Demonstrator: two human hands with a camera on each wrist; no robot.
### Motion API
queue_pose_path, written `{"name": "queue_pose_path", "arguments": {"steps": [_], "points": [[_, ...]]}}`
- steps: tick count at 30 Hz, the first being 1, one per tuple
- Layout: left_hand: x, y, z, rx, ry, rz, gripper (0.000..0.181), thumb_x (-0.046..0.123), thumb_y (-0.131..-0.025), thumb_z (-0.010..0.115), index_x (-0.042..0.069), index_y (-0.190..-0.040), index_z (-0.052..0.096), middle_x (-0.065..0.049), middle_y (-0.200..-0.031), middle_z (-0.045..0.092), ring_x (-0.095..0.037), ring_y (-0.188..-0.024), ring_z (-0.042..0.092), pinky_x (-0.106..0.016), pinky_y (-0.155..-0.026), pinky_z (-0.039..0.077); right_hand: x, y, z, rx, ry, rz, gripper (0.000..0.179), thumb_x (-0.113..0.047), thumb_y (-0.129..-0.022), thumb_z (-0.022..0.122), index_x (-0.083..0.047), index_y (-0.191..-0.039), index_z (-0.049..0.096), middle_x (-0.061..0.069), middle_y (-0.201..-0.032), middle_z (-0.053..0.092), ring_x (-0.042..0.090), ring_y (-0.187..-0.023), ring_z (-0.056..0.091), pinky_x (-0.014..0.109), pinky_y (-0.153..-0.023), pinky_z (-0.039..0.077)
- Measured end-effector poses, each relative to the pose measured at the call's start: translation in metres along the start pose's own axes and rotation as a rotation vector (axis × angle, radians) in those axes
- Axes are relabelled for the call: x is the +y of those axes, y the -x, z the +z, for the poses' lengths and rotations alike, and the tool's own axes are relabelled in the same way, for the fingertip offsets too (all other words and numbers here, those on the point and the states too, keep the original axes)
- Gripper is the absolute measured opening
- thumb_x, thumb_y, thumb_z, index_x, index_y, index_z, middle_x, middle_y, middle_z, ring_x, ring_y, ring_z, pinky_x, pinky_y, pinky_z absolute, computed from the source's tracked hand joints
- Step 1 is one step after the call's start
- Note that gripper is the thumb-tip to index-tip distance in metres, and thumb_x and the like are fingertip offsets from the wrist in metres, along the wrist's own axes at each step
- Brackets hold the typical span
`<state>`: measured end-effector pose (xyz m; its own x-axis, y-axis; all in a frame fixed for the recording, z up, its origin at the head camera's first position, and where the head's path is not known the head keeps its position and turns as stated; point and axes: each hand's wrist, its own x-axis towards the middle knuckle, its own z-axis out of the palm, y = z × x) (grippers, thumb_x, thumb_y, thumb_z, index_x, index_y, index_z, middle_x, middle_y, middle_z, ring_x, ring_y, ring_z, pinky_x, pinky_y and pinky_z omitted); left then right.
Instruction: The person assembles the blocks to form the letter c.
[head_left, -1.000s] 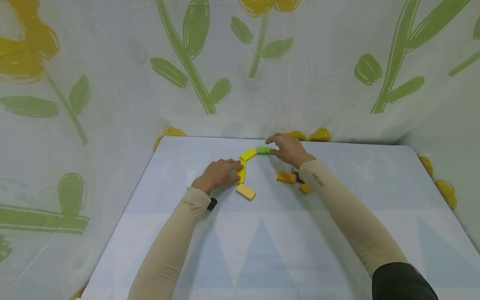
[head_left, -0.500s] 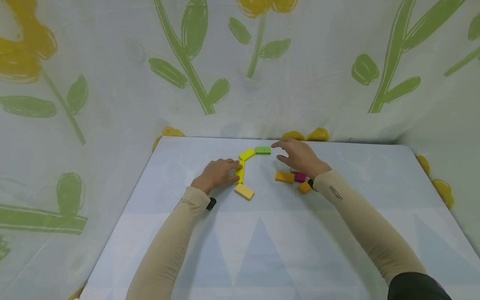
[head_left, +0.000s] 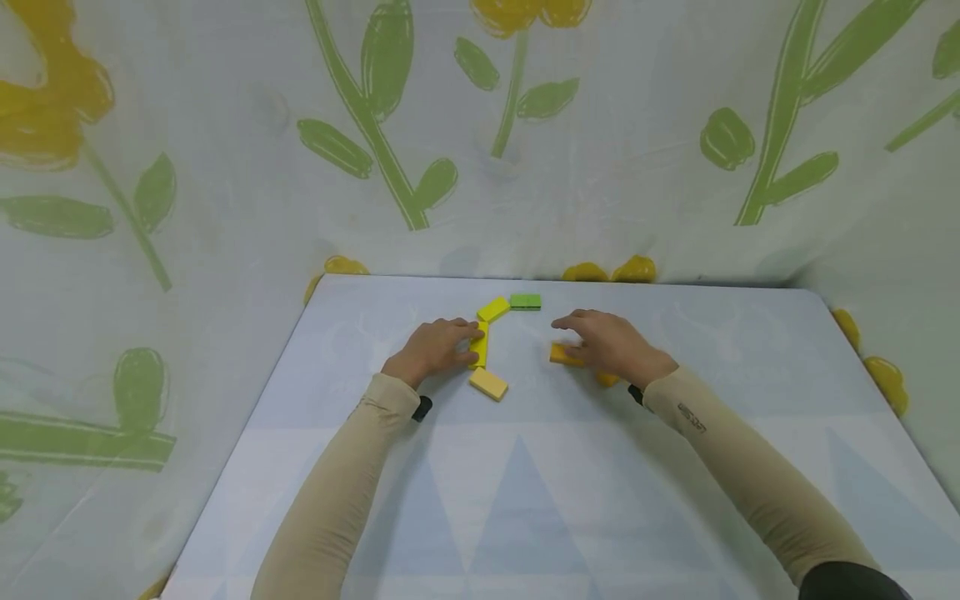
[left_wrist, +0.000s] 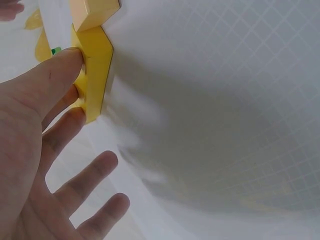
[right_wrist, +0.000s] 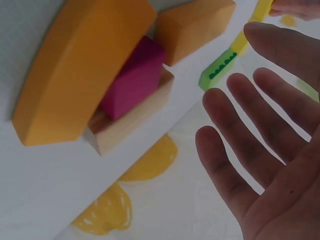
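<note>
My left hand (head_left: 431,350) holds a yellow block (left_wrist: 99,65) on the table, thumb at one end and fingertips along its side. A cream block (head_left: 489,384) lies at its near end; a second yellow block (head_left: 494,309) and a green block (head_left: 526,302) continue from its far end in a curved row. My right hand (head_left: 611,343) hovers with fingers spread over a loose group, holding nothing. Around it are an orange block (right_wrist: 195,30), a magenta block (right_wrist: 135,77), a pale wooden block (right_wrist: 135,117) and a larger-looking orange block (right_wrist: 75,75).
The blocks lie on a white and pale blue patterned table (head_left: 480,500). Its far edge meets a white wall covering (head_left: 637,125) printed with green leaves and yellow flowers.
My right hand has moved away from the green block, back toward the loose blocks on the right. The left hand stays on the yellow block.
</note>
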<state>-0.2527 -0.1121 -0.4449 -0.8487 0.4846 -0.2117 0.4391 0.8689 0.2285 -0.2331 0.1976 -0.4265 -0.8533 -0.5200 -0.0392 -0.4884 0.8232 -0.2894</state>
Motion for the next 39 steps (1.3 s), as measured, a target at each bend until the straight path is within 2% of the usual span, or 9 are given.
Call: {"name": "queue_pose_path", "arguments": {"steps": [8, 13, 23, 27, 39], "points": [[0.000, 0.001, -0.001, -0.015, -0.006, 0.010, 0.050, 0.040, -0.100, 0.065, 0.022, -0.146, 0.057, -0.004, -0.154, 0.049, -0.032, -0.135, 0.049, -0.053, -0.109, 0.041, -0.001, 0.007, 0.011, -0.001, 0.036, -0.010, 0.045, -0.017, -0.090, 0.079, -0.008, -0.132, 0.067, 0.012, -0.126, 0.067, 0.032, -0.115, 0.063, 0.050, -0.096, 0.052], [0.000, 0.002, -0.003, -0.022, 0.021, 0.013, 0.052, 0.041, -0.100, 0.064, 0.022, -0.147, 0.056, -0.003, -0.155, 0.048, -0.034, -0.136, 0.048, -0.055, -0.110, 0.039, 0.003, 0.008, 0.017, 0.000, 0.038, -0.016, 0.042, -0.013, -0.090, 0.079, -0.008, -0.130, 0.069, 0.010, -0.123, 0.068, 0.031, -0.114, 0.063, 0.049, -0.096, 0.052], [-0.002, 0.004, -0.001, -0.060, 0.002, 0.014, 0.075, 0.065, -0.089, 0.065, 0.025, -0.151, 0.051, 0.001, -0.159, 0.041, -0.033, -0.142, 0.041, -0.056, -0.112, 0.036, 0.005, 0.010, 0.022, 0.013, 0.044, -0.024, 0.038, -0.013, -0.090, 0.079, -0.007, -0.127, 0.070, 0.010, -0.120, 0.069, 0.029, -0.111, 0.064, 0.046, -0.095, 0.053], [0.000, 0.005, -0.001, -0.052, -0.007, 0.012, 0.080, 0.068, -0.086, 0.067, 0.025, -0.152, 0.049, 0.000, -0.160, 0.041, -0.032, -0.143, 0.040, -0.055, -0.113, 0.035, 0.005, 0.010, 0.022, 0.024, 0.051, -0.018, 0.038, -0.014, -0.090, 0.079, -0.007, -0.126, 0.071, 0.010, -0.119, 0.069, 0.028, -0.108, 0.064, 0.045, -0.094, 0.053], [0.004, 0.007, 0.000, -0.031, -0.056, 0.002, 0.081, 0.068, -0.087, 0.066, 0.024, -0.153, 0.048, -0.001, -0.160, 0.041, -0.031, -0.144, 0.039, -0.054, -0.114, 0.034, -0.001, 0.011, 0.025, 0.016, 0.050, -0.011, 0.037, -0.011, -0.089, 0.079, -0.008, -0.125, 0.072, 0.010, -0.116, 0.070, 0.027, -0.105, 0.065, 0.043, -0.093, 0.054]]}}
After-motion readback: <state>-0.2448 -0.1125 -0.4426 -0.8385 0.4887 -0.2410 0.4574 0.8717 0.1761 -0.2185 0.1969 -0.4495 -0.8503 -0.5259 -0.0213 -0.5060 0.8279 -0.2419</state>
